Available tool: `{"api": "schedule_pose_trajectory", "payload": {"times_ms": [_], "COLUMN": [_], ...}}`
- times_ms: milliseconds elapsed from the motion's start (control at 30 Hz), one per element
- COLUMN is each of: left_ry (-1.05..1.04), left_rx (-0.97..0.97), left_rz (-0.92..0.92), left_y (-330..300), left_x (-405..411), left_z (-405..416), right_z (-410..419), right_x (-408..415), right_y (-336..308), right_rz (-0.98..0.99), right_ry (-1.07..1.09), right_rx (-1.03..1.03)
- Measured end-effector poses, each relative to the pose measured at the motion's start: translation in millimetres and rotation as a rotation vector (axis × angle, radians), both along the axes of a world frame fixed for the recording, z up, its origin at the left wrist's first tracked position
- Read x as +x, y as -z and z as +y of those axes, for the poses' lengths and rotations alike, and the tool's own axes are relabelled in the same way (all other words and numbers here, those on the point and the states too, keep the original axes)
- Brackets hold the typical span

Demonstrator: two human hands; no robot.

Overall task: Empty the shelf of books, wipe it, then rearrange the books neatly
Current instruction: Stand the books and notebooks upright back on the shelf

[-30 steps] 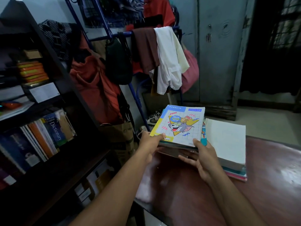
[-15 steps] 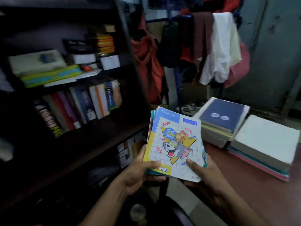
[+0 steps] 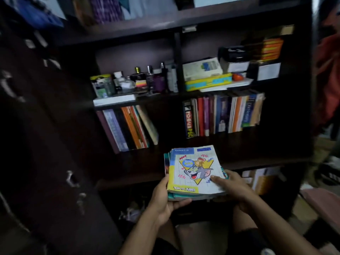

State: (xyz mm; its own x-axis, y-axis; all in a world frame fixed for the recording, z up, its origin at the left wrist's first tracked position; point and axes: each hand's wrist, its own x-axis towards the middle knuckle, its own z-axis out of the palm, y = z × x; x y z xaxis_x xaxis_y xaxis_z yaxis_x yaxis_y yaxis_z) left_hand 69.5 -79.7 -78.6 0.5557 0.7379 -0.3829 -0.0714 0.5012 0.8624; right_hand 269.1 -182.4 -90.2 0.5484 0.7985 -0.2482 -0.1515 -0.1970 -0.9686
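My left hand (image 3: 165, 201) and right hand (image 3: 233, 188) curl around opposite edges of a stack of exercise books (image 3: 195, 172), which I hold flat just in front of the dark bookshelf (image 3: 202, 24). Its middle compartments hold leaning books (image 3: 128, 126) and upright books (image 3: 224, 115); above stand bottles (image 3: 147, 80) and stacked boxes (image 3: 207, 76).

Two hands (image 3: 200, 196); one notebook stack (image 3: 195, 172); two upright book rows (image 3: 222, 115); one dark shelf unit (image 3: 202, 19).
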Motion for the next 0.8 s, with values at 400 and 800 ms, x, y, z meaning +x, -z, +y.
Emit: {"api": "schedule_pose_trajectory", "payload": {"times_ms": [400, 800], "left_ry": [-0.017, 0.094], "left_rx": [0.552, 1.076], "left_rz": [0.549, 1.071], "left_y": [7.5, 3.7], "left_x": [-19.5, 4.0], "left_z": [50.7, 43.3], "right_z": [32.7, 35.4], "right_x": [-17.5, -18.7], "right_y": [6.0, -15.6], "right_rz": [-0.304, -0.774], "right_ry": [0.006, 0.031], "right_rx": [-0.113, -0.063]}}
